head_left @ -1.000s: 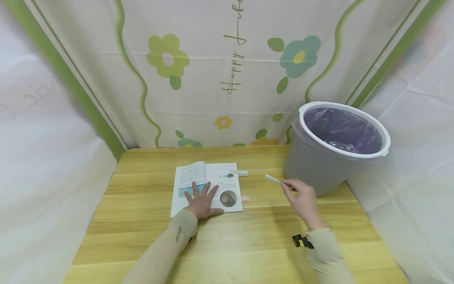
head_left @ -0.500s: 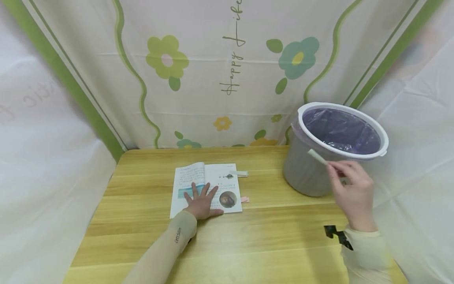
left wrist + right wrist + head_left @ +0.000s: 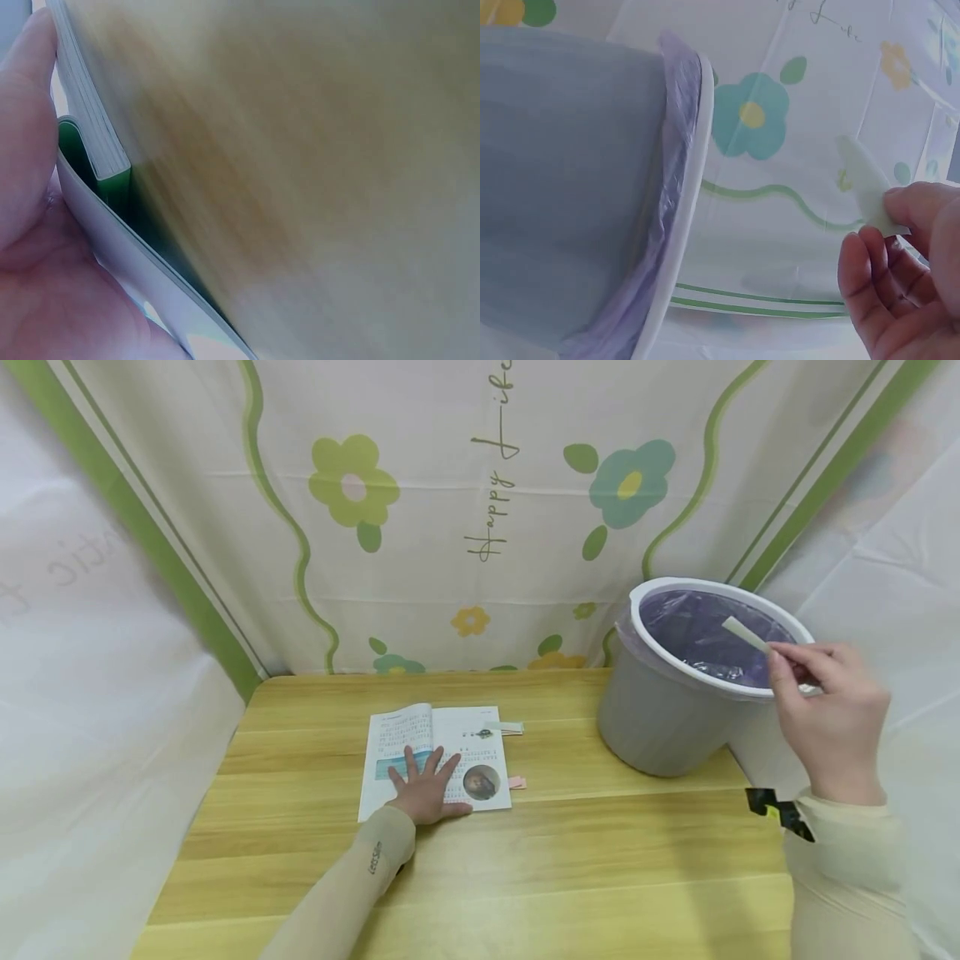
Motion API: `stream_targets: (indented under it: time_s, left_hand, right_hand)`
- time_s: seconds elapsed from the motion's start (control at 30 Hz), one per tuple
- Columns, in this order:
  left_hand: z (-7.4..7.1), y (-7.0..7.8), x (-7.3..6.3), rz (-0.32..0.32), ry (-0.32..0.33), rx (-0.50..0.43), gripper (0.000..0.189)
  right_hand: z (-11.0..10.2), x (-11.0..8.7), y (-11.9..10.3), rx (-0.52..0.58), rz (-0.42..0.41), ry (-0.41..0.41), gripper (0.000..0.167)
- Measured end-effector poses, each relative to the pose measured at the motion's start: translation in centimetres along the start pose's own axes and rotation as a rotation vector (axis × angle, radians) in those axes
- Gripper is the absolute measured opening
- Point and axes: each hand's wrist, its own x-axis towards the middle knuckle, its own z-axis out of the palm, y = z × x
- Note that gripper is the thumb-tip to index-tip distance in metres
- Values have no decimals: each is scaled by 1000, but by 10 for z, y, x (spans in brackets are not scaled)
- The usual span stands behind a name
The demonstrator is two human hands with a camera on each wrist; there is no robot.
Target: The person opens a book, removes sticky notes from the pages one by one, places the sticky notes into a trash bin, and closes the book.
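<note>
An open book (image 3: pixel 457 722) lies on the wooden table, printed pages up. Spread flat across its lower middle, my left hand (image 3: pixel 423 789) presses the pages down. In the left wrist view the page edges of the book (image 3: pixel 94 112) and a green inner cover show beside that hand. My right hand (image 3: pixel 836 710) is raised over the near right rim of the trash bin (image 3: pixel 660 710), pinching a pale green paper strip (image 3: pixel 746 633) between thumb and fingers. From the right wrist, the strip (image 3: pixel 866 184) sticks up from the fingertips, apart from the bin's rim.
Pale green tabs (image 3: pixel 512 727) and pink tabs (image 3: pixel 517 782) jut from the book's right edge. A purple bag (image 3: pixel 693 618) lines the grey bin, with its white rim (image 3: pixel 675 583) around it. Flower-printed cloth (image 3: pixel 420 585) hangs behind the table.
My right hand has moved right and up from over the table to the bin's opening, carrying the paper strip. The left hand and the book have stayed in place.
</note>
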Motion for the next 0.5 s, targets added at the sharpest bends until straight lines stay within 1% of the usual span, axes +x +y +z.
stream_targets:
  time_s: [0.13, 0.37, 0.5]
  left_hand:
    - [2, -1, 1, -7, -9, 6, 99]
    - [9, -6, 5, -6, -6, 12, 101]
    - [10, -7, 6, -10, -5, 16, 101]
  right_hand:
    - [2, 14, 14, -41, -19, -39, 11]
    - [5, 27, 39, -135, -66, -157, 14]
    - [11, 33, 51, -168, -42, -222, 14]
